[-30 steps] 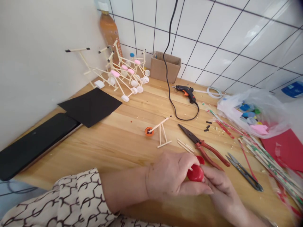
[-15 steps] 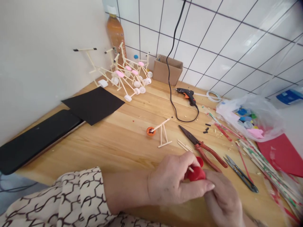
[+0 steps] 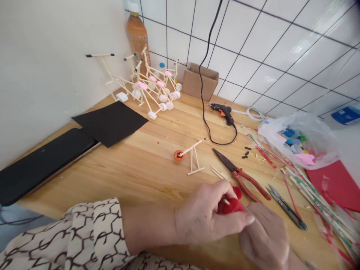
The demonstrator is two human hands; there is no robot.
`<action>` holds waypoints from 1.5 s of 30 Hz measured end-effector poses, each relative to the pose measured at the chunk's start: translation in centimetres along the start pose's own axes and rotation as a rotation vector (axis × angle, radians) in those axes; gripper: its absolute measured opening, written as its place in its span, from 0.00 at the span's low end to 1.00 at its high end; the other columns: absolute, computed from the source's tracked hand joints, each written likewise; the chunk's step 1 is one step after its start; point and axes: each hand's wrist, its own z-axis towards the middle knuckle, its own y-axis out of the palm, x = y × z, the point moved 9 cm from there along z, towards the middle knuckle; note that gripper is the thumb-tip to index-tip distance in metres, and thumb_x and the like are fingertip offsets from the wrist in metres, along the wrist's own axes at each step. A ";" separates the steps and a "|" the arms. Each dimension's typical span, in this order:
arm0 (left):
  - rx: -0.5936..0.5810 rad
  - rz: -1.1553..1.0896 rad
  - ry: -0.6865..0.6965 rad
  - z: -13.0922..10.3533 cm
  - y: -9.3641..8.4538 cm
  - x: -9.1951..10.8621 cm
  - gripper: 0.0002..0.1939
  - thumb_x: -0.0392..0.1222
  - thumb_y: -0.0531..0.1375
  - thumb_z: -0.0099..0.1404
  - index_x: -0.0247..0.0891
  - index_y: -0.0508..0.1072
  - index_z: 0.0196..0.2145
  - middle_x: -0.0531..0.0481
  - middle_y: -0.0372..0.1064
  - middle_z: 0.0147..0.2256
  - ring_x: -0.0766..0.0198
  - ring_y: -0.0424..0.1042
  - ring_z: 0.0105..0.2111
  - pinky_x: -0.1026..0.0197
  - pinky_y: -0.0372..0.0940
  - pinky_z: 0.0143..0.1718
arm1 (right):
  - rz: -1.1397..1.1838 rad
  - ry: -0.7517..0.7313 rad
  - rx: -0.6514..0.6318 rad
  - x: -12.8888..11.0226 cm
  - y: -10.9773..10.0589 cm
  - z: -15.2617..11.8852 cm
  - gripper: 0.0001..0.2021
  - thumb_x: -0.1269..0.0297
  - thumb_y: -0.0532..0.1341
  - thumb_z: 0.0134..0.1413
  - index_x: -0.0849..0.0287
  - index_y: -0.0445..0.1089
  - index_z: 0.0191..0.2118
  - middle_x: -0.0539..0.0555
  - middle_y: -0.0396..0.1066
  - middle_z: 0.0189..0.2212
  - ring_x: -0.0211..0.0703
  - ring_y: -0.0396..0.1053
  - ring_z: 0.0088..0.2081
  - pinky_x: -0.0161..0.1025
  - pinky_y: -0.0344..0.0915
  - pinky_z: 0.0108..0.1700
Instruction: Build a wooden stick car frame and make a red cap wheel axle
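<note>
My left hand [image 3: 206,213] is closed around a red bottle cap [image 3: 233,206] with a thin pale stick [image 3: 226,201] poking out at its face. A second red cap [image 3: 237,192] shows just behind my fingers. Against the left thumb tip rests my right hand [image 3: 264,234], its fingers curled under; what they grip is hidden. On the table beyond stands a small frame of pale sticks [image 3: 194,159], joined to an orange cap [image 3: 179,155]. Several short cut sticks [image 3: 219,172] lie between that frame and my left hand.
Red-handled pliers [image 3: 239,174] and thread snips [image 3: 287,206] lie close to my right hand. Behind are a glue gun [image 3: 223,112] with its black cord, a cardboard box [image 3: 200,82], stick models [image 3: 152,88], a bottle [image 3: 137,37] and a bag of caps [image 3: 298,138].
My right hand has shifted slightly left and turned a little, its knuckles now higher. The left hand keeps its hold on the red cap. The view has shifted slightly.
</note>
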 end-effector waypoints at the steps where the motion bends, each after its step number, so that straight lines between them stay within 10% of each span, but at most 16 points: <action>1: 0.008 0.004 -0.001 0.0 -0.1 0.0 0.13 0.47 0.61 0.58 0.37 0.61 0.29 0.58 0.56 0.21 0.74 0.56 0.20 0.70 0.53 0.20 | 0.004 0.010 -0.002 0.1 0.0 -0.1 0.11 0.78 0.51 0.53 0.56 0.59 0.24 0.48 0.58 0.13 0.38 0.52 0.16 0.37 0.47 0.19; 9: -0.006 0.161 0.123 0.0 -0.5 1.2 0.12 0.44 0.62 0.57 0.36 0.62 0.28 0.56 0.59 0.22 0.73 0.57 0.19 0.70 0.50 0.19 | 0.685 0.467 -0.288 3.1 3.4 -2.1 0.19 0.59 0.47 0.65 0.59 0.63 0.25 0.48 0.61 0.17 0.34 0.60 0.18 0.30 0.55 0.19; 20: 0.001 0.016 0.019 0.2 -0.3 0.2 0.13 0.45 0.62 0.57 0.37 0.61 0.28 0.59 0.56 0.21 0.74 0.56 0.20 0.70 0.54 0.20 | -0.004 0.017 -0.005 0.2 0.2 -0.5 0.10 0.78 0.51 0.53 0.57 0.60 0.26 0.48 0.59 0.14 0.38 0.53 0.17 0.36 0.49 0.20; 28: 0.028 0.152 0.120 0.2 -1.0 1.1 0.13 0.44 0.63 0.55 0.36 0.62 0.27 0.57 0.59 0.21 0.73 0.57 0.20 0.70 0.51 0.18 | 0.759 0.553 -0.318 3.6 4.0 -2.8 0.19 0.57 0.48 0.64 0.60 0.64 0.25 0.48 0.61 0.16 0.35 0.61 0.18 0.31 0.57 0.19; 37: 0.012 0.069 0.014 0.4 -0.7 0.1 0.13 0.45 0.62 0.56 0.36 0.61 0.27 0.58 0.56 0.20 0.73 0.57 0.21 0.70 0.54 0.21 | 0.031 0.017 0.000 0.4 0.1 -0.2 0.10 0.80 0.52 0.49 0.58 0.61 0.25 0.49 0.60 0.15 0.38 0.54 0.16 0.36 0.49 0.20; 45: 0.057 0.166 0.144 0.2 -1.1 1.1 0.12 0.44 0.62 0.57 0.36 0.62 0.27 0.57 0.58 0.22 0.73 0.58 0.21 0.70 0.54 0.20 | 0.836 0.638 -0.302 4.1 4.7 -3.9 0.16 0.61 0.49 0.63 0.59 0.62 0.25 0.47 0.58 0.17 0.33 0.56 0.18 0.31 0.55 0.20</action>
